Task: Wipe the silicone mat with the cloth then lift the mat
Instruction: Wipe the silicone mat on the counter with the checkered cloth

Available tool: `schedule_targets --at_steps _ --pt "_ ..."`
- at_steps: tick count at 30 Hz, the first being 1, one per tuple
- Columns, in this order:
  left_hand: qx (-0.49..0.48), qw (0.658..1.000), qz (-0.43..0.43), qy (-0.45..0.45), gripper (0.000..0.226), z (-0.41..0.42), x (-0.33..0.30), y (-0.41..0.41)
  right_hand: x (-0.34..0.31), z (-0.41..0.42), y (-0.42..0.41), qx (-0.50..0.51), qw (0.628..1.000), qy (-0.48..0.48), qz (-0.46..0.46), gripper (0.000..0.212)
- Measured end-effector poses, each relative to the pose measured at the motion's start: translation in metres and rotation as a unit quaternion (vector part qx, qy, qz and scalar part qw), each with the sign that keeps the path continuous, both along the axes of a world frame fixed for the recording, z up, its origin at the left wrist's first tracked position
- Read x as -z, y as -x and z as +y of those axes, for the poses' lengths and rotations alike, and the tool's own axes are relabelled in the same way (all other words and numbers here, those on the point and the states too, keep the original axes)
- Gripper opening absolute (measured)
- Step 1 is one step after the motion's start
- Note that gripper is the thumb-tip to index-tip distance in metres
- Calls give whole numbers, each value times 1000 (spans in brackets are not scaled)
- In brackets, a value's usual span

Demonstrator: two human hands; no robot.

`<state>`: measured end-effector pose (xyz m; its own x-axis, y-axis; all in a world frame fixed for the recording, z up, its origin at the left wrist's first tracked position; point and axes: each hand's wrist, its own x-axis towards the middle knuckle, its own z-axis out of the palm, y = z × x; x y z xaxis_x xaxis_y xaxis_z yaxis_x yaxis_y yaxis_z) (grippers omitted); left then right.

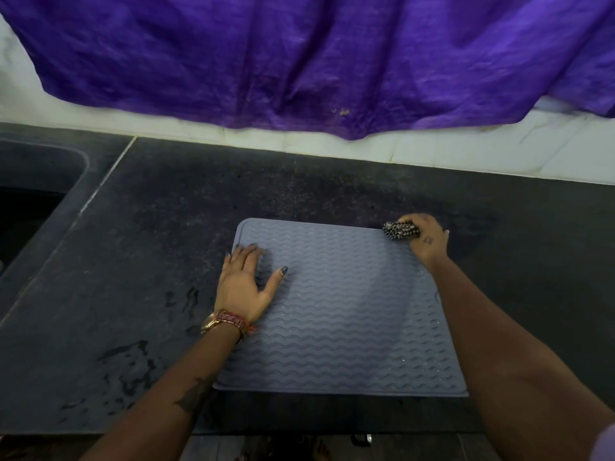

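Hanging above the dark tabletop (166,227), a purple sheet (299,61) draped the wall. The grey mat (349,311) lay flat, the left hand (244,284) pressing it with straight fingers; the right hand (429,239) held a grip curled round the bunched cloth (399,230) at its far corner.

Bare forearms, a gold watch (210,324) and red woven bracelet (234,320) on the left wrist

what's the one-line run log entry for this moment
stage: wiping | left hand: flat on silicone mat, pressing near its left edge | right hand: grips cloth at mat's far right corner | mat: flat on counter, not lifted
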<state>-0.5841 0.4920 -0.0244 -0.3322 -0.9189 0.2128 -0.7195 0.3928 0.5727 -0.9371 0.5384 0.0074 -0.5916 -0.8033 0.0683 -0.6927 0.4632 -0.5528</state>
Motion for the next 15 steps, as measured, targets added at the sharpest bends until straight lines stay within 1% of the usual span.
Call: schedule_targets --at_steps 4,7,10,12,15 --pt "16 999 -36 6 85 2 -2 1 7 2 -16 32 998 -44 19 59" --pt "31 997 -72 5 85 3 -3 1 5 6 -19 44 997 -48 28 56" --pt "41 993 -113 5 87 3 -3 3 8 9 -24 23 997 -63 43 56" --pt "47 990 -136 3 90 2 -3 3 3 8 -20 5 998 -64 28 49" --pt "48 987 -151 2 92 1 -3 3 1 7 -17 1 996 -64 55 43"
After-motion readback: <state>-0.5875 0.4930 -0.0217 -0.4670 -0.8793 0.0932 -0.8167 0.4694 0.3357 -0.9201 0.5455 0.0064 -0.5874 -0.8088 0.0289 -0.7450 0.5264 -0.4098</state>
